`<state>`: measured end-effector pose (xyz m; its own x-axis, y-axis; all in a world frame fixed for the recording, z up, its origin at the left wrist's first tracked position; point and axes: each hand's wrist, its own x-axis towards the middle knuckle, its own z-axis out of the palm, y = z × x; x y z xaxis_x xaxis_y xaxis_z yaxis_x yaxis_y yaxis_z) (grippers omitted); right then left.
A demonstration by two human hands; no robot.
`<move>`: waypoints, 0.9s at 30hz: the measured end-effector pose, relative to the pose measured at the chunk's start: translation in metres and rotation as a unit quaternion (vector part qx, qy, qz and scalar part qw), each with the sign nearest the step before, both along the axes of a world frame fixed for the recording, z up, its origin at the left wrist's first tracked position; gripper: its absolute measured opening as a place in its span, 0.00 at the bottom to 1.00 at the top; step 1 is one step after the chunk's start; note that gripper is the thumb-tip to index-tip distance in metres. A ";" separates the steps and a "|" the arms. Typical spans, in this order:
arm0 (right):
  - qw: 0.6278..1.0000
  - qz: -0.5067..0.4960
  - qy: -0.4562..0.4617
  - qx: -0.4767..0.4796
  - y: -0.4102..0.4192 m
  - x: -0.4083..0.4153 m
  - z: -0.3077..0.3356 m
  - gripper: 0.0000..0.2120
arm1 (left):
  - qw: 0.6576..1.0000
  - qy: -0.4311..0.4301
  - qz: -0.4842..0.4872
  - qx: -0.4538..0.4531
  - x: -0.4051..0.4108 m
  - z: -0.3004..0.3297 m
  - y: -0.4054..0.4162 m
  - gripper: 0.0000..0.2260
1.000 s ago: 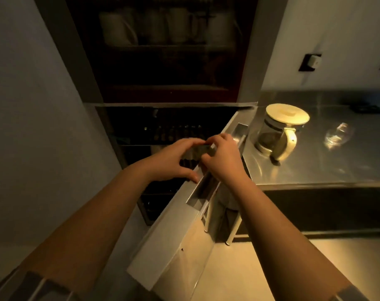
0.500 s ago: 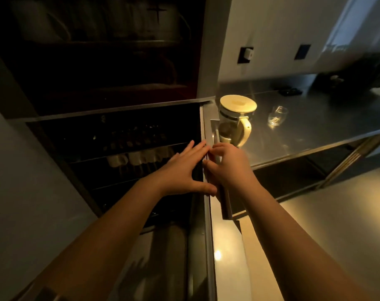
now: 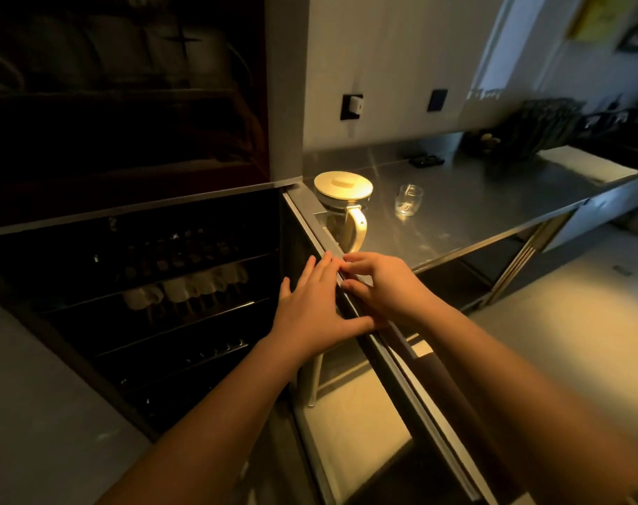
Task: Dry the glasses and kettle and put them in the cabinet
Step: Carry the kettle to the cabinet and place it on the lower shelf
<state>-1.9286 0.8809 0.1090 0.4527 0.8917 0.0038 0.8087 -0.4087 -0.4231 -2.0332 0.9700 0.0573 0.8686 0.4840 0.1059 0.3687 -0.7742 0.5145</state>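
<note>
Left hand (image 3: 312, 308) lay flat, fingers straight, on cabinet door (image 3: 401, 362) edge; right hand (image 3: 386, 286) grip pinched same edge. Kettle (image 3: 345, 207) & glass (image 3: 408, 199) stood on bench (image 3: 492, 213). Cabinet (image 3: 135, 286) interior too dark; racks barely visible.

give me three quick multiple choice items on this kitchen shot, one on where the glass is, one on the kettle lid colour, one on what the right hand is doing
1. Where is the glass?
A. on the counter, right of the kettle
B. inside the cabinet
C. in the left hand

2. What colour is the kettle lid?
A. black
B. cream
C. red

3. What is the right hand doing?
A. holding the glass
B. hanging idle
C. pinching the cabinet door edge

Key: 1 A, it stands apart on the steel counter. 2 B, the lid looks cream. 3 C, its fingers curl on the edge, with the left hand flat beside it.
</note>
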 end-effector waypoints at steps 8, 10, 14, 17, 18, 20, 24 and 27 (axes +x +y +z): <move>0.998 0.053 -0.045 -0.011 0.005 -0.001 0.000 0.16 | 1.000 0.006 0.015 -0.020 -0.007 -0.003 0.004 0.48; 0.996 0.060 -0.061 -0.013 0.004 -0.001 0.002 0.16 | 1.000 0.004 0.010 -0.024 -0.006 -0.003 0.004 0.48; 0.994 0.064 -0.090 -0.009 0.003 -0.002 0.002 0.16 | 0.999 -0.006 0.008 -0.031 -0.004 -0.004 0.002 0.47; 0.993 0.065 -0.102 -0.008 0.005 0.000 0.000 0.17 | 1.000 -0.003 0.008 -0.018 -0.004 -0.003 0.003 0.47; 0.992 0.065 -0.104 -0.008 0.006 0.000 0.000 0.18 | 1.000 0.000 0.006 -0.012 -0.004 -0.003 0.004 0.47; 0.992 0.065 -0.111 -0.009 0.007 0.002 0.000 0.19 | 1.000 0.002 -0.002 0.003 -0.004 -0.005 0.007 0.47; 0.991 0.059 -0.116 -0.011 0.008 0.004 -0.002 0.19 | 0.999 -0.018 -0.035 0.017 -0.006 -0.006 0.026 0.45; 0.994 0.051 -0.097 -0.007 0.009 0.009 -0.002 0.19 | 0.996 -0.042 -0.074 0.011 -0.009 -0.005 0.047 0.42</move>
<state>-1.9196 0.8904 0.1067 0.3519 0.9334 0.0696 0.9118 -0.3251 -0.2511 -2.0427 1.0171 0.0523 0.9175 0.3491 0.1906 0.2065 -0.8277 0.5218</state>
